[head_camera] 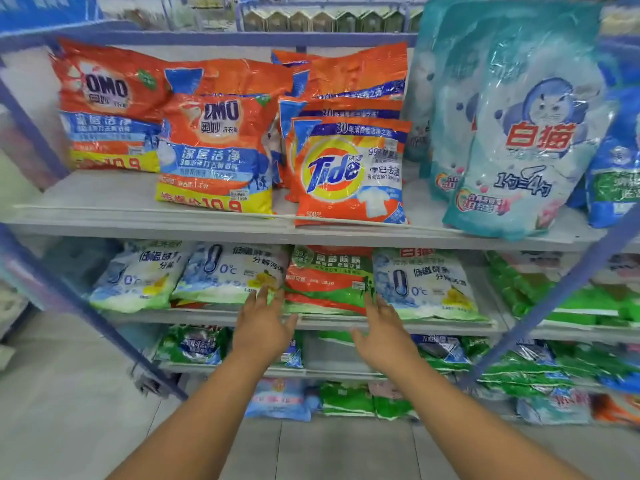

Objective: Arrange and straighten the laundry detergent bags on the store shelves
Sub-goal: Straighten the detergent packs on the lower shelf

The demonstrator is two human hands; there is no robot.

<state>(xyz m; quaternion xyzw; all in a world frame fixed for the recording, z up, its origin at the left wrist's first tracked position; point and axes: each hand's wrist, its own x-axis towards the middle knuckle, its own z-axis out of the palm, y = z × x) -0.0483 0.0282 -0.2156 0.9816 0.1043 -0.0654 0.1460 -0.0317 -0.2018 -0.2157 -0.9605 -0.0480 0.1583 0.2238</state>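
Both bare hands are extended toward the second shelf point(242, 318) of a blue-framed store rack. The left hand point(262, 327) is held palm-down with its fingers spread apart; the fingertips overlap the lower edge of a white-and-blue detergent bag point(228, 271), though contact cannot be confirmed owing to motion blur. The right hand point(382, 332) is likewise held with the fingers apart, nothing being grasped, and its fingertips are located at the lower right corner of a red-and-green detergent bag point(325, 278). This bag is laid flat between the white-and-blue bag and a second white-and-blue bag point(424, 282) to its right.

On the top shelf point(104, 202), two orange OMO bags point(214, 150) are leaned upright at the left. A stack of Tide bags point(349, 171) is positioned at the centre, the front one standing at the shelf edge. Tall teal pouches point(519, 133) are stood at the right, tilted slightly. Further bags are stored on the lower shelves.
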